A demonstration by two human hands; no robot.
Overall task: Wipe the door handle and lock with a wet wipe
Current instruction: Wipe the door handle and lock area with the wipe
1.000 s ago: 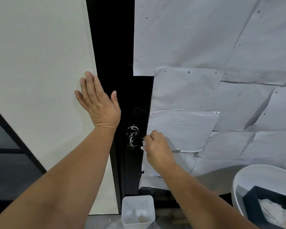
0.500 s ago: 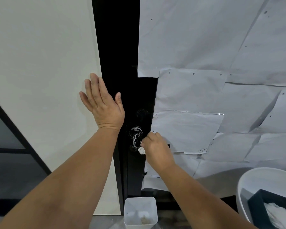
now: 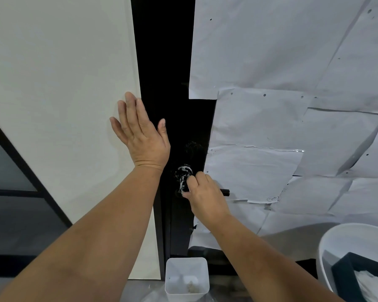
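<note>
left hand: the left hand (image 3: 141, 136) lies flat against the wall, palm to the surface, straddling the edge where the pale cream wall panel (image 3: 59, 83) meets the black door frame (image 3: 164, 62); fingers straight and close together, thumb spread out to the side over the black.
right hand: the right hand (image 3: 203, 196) is on the black lever door handle (image 3: 225, 191), fingers curled over it near its base; only the far tip of the lever sticks out past the knuckles.
wet wipe: i cannot make out the wipe itself, it is hidden under the curled fingers if it is there.
lock area: the round black handle base smeared with white streaks (image 3: 184, 174) sits just left of the right hand's fingertips, touching or nearly so; white smears run down from it.
door: covered in overlapping sheets of white paper (image 3: 282, 105), taped on, some creased.
floor: a small square white plastic bin (image 3: 187, 277) stands right below the handle, with bits of crumpled stuff in the bottom.
lower right: a white round tub (image 3: 336, 243) holding a dark blue box (image 3: 345, 277) with white tissue in it.
</note>
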